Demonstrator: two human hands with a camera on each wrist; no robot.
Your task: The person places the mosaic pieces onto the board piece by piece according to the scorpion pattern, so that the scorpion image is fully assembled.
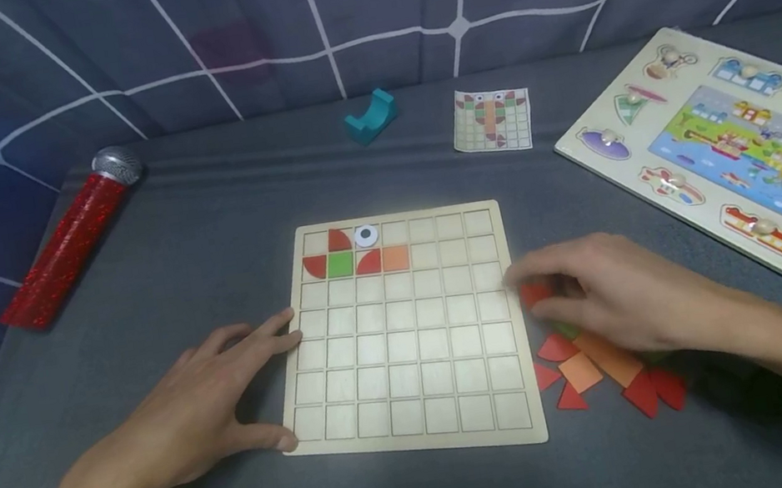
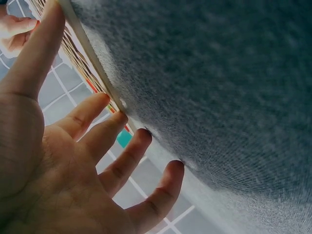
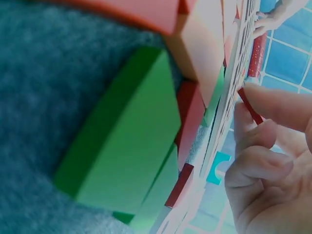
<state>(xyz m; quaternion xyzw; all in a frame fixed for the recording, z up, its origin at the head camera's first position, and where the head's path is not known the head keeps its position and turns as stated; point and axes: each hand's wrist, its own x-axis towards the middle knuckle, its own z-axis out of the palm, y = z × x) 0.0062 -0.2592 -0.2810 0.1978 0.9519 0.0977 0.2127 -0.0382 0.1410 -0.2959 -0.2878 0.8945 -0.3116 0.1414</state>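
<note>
A wooden grid board [image 1: 393, 362] lies flat on the grey surface. In its top two rows sit several pieces, among them a white eye disc [image 1: 366, 236], a green square [image 1: 339, 264] and an orange square [image 1: 396, 258]. My left hand [image 1: 188, 409] touches the board's left edge with fingers spread and thumb at the lower corner. Beside the right edge, my right hand [image 1: 618, 294] hovers over a loose pile. Its thumb and fingers pinch a thin red piece [image 3: 251, 106], whose full shape is hidden. Below it lie red pieces, an orange strip [image 1: 609, 359] and green pieces [image 3: 126, 141].
Behind the board are a small patterned card [image 1: 491, 121] and a teal arch block [image 1: 372, 116]. A red microphone [image 1: 73, 249] lies at left. A picture knob puzzle [image 1: 647, 130] takes up the right side. Blue gridded cloth [image 1: 385, 0] hangs at the back.
</note>
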